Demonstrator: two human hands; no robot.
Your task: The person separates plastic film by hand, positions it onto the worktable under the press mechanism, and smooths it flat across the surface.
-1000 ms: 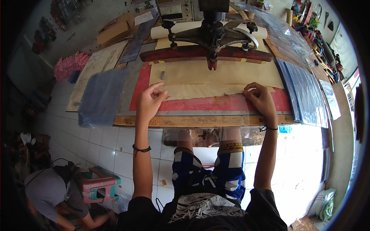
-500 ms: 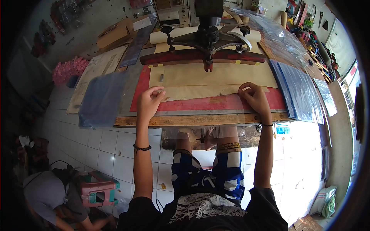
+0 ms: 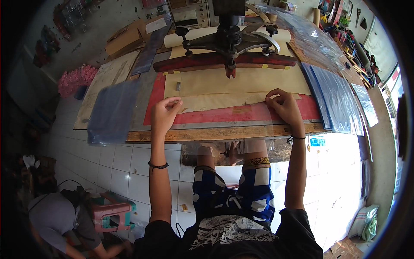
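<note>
A clear plastic sheet [image 3: 256, 122] stretches between my two hands and droops over the wooden front edge of the table. My left hand [image 3: 164, 115] pinches its left corner between thumb and fingers. At the right corner, my right hand [image 3: 285, 108] has the same pinch grip. Below the sheet lie a tan paper [image 3: 241, 83] with a torn front edge and a red sheet [image 3: 308, 111]. A small grey metal piece [image 3: 178, 86] rests on the paper's left part. Beyond my hands, a black press head [image 3: 233, 43] carries a long dark-red bar [image 3: 189, 63] above the paper.
Blue-tinted plastic sheets [image 3: 113, 110] lie at the table's left, and a thick stack of them [image 3: 334, 99] at its right. A cardboard box [image 3: 126, 39] stands far left. At lower left a person [image 3: 54, 216] bends beside a pink-and-green stool [image 3: 113, 213].
The view has shifted slightly. Both hands keep their pinch on the plastic sheet and have barely moved. The person at lower left has moved a little.
</note>
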